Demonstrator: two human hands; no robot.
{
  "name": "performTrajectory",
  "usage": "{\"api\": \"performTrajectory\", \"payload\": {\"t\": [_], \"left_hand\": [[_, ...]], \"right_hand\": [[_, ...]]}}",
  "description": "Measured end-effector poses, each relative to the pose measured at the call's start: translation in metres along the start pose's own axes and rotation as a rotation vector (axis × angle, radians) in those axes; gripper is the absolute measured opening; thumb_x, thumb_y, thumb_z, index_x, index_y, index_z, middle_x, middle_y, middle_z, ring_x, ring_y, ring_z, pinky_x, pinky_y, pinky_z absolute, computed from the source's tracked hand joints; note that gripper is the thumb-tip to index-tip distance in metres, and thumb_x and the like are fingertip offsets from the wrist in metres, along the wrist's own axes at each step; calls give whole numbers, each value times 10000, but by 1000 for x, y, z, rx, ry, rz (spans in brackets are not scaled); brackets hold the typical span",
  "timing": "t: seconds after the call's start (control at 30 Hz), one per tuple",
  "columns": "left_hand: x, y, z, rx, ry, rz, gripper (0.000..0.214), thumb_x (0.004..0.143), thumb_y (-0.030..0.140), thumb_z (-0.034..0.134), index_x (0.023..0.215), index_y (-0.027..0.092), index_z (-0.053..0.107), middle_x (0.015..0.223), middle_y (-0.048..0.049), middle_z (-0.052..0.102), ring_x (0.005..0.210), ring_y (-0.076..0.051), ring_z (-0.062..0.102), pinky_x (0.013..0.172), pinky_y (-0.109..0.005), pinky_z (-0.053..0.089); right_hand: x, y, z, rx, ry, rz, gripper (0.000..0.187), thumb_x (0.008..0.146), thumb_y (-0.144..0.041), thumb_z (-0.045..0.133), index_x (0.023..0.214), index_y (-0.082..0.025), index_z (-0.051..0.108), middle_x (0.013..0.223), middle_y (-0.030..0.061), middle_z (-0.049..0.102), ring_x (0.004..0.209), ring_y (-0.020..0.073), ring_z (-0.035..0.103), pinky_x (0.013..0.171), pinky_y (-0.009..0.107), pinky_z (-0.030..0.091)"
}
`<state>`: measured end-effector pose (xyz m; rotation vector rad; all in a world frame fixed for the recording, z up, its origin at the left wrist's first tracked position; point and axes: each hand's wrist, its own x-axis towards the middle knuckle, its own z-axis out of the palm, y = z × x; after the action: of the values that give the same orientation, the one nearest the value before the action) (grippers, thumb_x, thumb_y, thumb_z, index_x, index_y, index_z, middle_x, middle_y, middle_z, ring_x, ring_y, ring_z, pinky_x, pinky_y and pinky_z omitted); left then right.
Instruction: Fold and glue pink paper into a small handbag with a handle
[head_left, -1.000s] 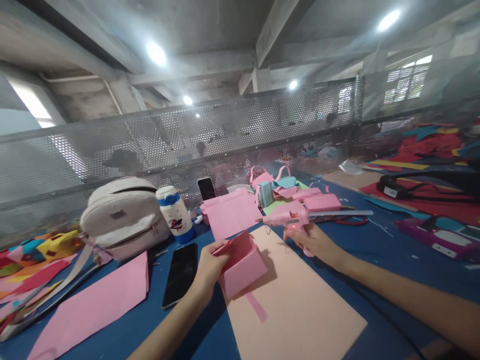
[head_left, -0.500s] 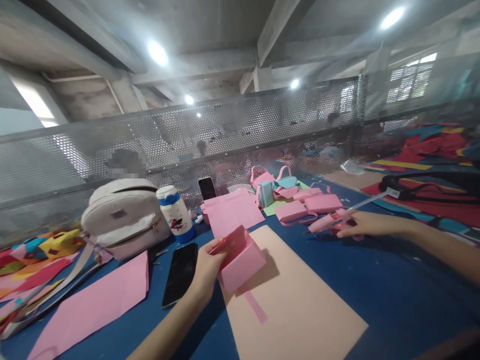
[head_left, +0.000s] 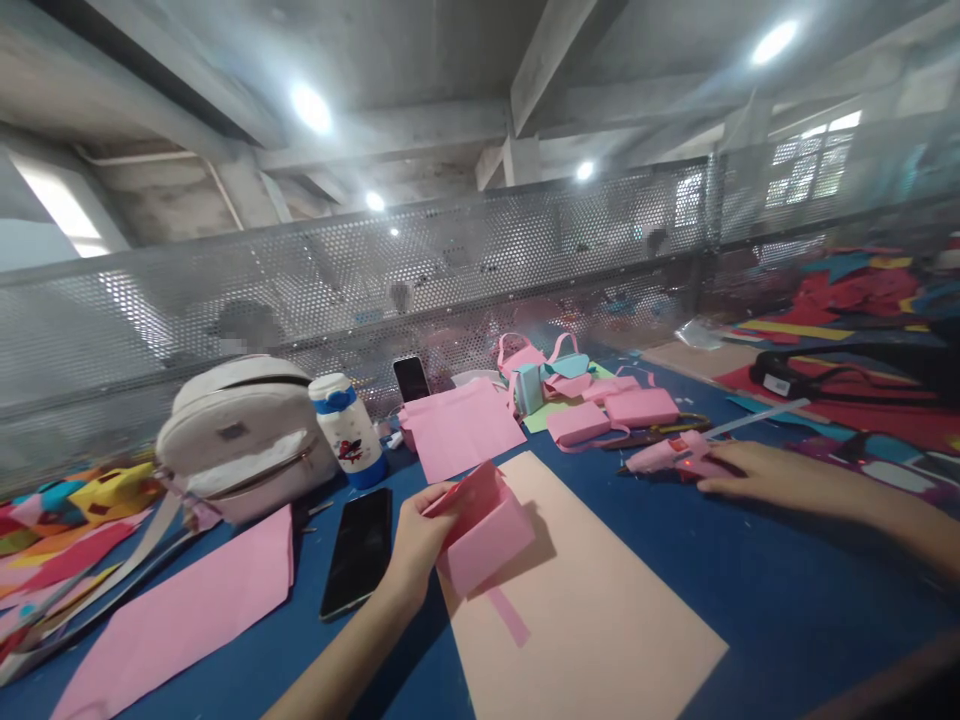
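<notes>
My left hand (head_left: 420, 540) grips one wall of a small pink open-topped box (head_left: 491, 545), thumb and fingers pinched on its edge. Tilted a little, the box is over the left side of a peach-coloured sheet (head_left: 600, 600). A short pink strip (head_left: 510, 615) lies on that sheet just below the box. To the right, my right hand (head_left: 739, 470) is closed around the handle of a pink glue gun (head_left: 671, 457), low over the blue table. A red light glows on the gun, and a clear glue stick (head_left: 757, 420) sticks out of its back.
A black phone (head_left: 356, 550), a pink sheet (head_left: 187, 610), a water bottle (head_left: 349, 430) and a white backpack (head_left: 247, 440) lie left. Behind are folded pink sheets (head_left: 465, 425) and small pink pouches (head_left: 641, 407). Perforated metal panels (head_left: 465, 250) border the table (head_left: 795, 600).
My right hand and the glue gun have shifted slightly right and down, uncovering a yellowish loop-handled tool behind them. My left hand holds the box almost still, its wall tilted slightly differently.
</notes>
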<state>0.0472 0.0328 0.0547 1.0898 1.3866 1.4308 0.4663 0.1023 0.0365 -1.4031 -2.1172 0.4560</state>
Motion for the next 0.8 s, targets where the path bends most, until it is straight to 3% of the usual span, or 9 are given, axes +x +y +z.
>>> {"api": "performTrajectory", "payload": {"t": [0.07, 0.13, 0.17, 0.3, 0.4, 0.5, 0.6, 0.8], "left_hand": [[1, -1, -1, 11, -6, 9, 271, 546, 271, 803, 765, 115, 771, 669, -53, 746, 561, -175, 648, 512, -213, 454], [1, -1, -1, 22, -14, 16, 270, 553, 279, 804, 762, 113, 767, 669, -55, 743, 563, -175, 644, 515, -215, 452], [1, -1, -1, 27, -18, 19, 273, 556, 284, 805, 764, 112, 766, 675, -58, 743, 570, -177, 644, 521, -216, 454], [-4, 3, 1, 46, -41, 31, 276, 562, 289, 796, 774, 116, 763, 678, -57, 737, 581, -174, 633, 530, -217, 453], [-10, 7, 3, 67, -63, 44, 235, 547, 257, 785, 732, 116, 754, 645, -45, 717, 561, -158, 606, 515, -204, 432], [-14, 11, 4, 90, -70, 71, 196, 545, 239, 770, 699, 121, 743, 640, -32, 706, 565, -143, 587, 519, -190, 413], [-16, 14, 4, 113, -70, 96, 179, 564, 262, 752, 680, 126, 736, 633, -26, 694, 575, -145, 577, 528, -194, 409], [-17, 13, 4, 145, -89, 120, 152, 566, 244, 728, 667, 131, 737, 633, -24, 684, 579, -149, 562, 538, -207, 412]], "right_hand": [[-17, -8, -10, -177, 43, 60, 344, 653, -461, 750, 910, -233, 772, 982, 167, 734, 961, 442, 648, 754, 471, 523], [-34, -30, -17, -212, 84, 57, 380, 708, -506, 717, 992, -258, 761, 1097, 158, 709, 1032, 458, 614, 813, 506, 502], [-39, -46, -18, -174, 67, 34, 374, 753, -520, 688, 1041, -288, 746, 1136, 133, 700, 1038, 435, 617, 834, 494, 499], [-34, -120, -2, 111, -235, -145, 272, 892, -503, 553, 941, -311, 739, 1002, 53, 724, 963, 293, 653, 846, 387, 512], [-5, -153, 33, 362, -219, -177, 250, 903, -447, 551, 996, -268, 699, 1027, 42, 699, 925, 226, 640, 784, 322, 525], [27, -161, 77, 637, -324, -146, 286, 877, -423, 568, 1027, -199, 662, 920, 54, 671, 751, 170, 625, 595, 255, 507], [45, -163, 110, 880, -350, -92, 320, 808, -454, 650, 929, -160, 677, 804, 37, 651, 698, 140, 591, 574, 225, 452], [40, -170, 126, 1083, -258, -51, 307, 757, -469, 721, 834, -172, 701, 773, 7, 627, 668, 115, 531, 629, 244, 412]]}}
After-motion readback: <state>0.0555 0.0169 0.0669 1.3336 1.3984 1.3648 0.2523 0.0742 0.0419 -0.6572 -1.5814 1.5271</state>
